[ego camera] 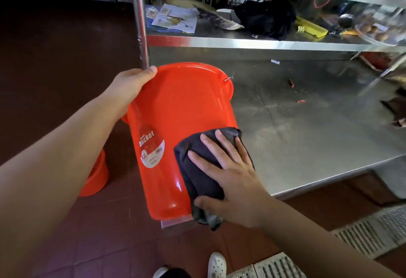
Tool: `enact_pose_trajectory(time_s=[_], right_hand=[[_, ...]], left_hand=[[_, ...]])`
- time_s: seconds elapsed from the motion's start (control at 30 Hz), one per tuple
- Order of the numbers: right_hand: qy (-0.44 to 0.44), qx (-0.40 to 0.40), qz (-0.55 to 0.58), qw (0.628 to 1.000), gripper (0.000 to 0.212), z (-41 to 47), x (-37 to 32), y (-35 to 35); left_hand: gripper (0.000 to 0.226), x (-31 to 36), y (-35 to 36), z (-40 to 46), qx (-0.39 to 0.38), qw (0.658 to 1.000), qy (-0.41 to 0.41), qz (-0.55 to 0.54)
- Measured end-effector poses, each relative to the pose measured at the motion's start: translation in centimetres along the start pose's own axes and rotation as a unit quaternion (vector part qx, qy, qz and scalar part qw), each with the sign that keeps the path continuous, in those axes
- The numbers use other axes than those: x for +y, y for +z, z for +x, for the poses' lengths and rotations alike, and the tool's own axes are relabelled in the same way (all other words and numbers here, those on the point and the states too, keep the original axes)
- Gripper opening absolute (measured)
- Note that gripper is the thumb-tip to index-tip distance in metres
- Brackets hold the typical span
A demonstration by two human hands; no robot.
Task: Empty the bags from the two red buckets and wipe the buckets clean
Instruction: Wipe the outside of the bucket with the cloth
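A red bucket [175, 123] with a white "Bucket" label lies tilted, its rim pointing away from me and resting at the corner of the steel table [307, 123]. My left hand [129, 88] grips the rim on the left side. My right hand [226, 174] lies flat with spread fingers on a dark folded cloth [197, 167], pressing it against the bucket's outer wall near the base. A second red bucket [96, 178] stands on the floor at the left, mostly hidden behind my left forearm.
A steel shelf [263, 42] above the table carries papers, a black bag [265, 18] and a yellow box. A steel post [140, 14] rises beside the bucket's rim. Small red scraps lie on the table. Floor drain grates [373, 229] run at the lower right.
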State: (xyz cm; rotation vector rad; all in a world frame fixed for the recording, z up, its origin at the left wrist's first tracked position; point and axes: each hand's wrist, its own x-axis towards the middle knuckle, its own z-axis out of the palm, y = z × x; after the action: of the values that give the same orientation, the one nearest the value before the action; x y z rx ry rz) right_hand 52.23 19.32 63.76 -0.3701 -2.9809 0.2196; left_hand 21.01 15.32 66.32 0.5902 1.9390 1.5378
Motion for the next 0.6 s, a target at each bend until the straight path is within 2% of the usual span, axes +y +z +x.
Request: enact_pose_trajectory(time_s=[0.23, 0.47, 0.6], right_hand=[[0.027, 0.012, 0.015, 0.999, 0.068, 6.1, 1.8, -0.9], [0.054, 0.015, 0.071, 0.996, 0.055, 15.4, 7.2, -3.1], [0.055, 0.01, 0.069, 0.996, 0.054, 16.5, 9.5, -3.6]], left_hand=[[0.026, 0.7, -0.2, 0.2, -0.005, 0.997, -0.064, -0.041], [0.024, 0.3, 1.1, 0.3, 0.021, 0.99, -0.091, -0.109], [0.026, 0.7, 2.7, 0.7, 0.035, 0.989, -0.092, -0.11]])
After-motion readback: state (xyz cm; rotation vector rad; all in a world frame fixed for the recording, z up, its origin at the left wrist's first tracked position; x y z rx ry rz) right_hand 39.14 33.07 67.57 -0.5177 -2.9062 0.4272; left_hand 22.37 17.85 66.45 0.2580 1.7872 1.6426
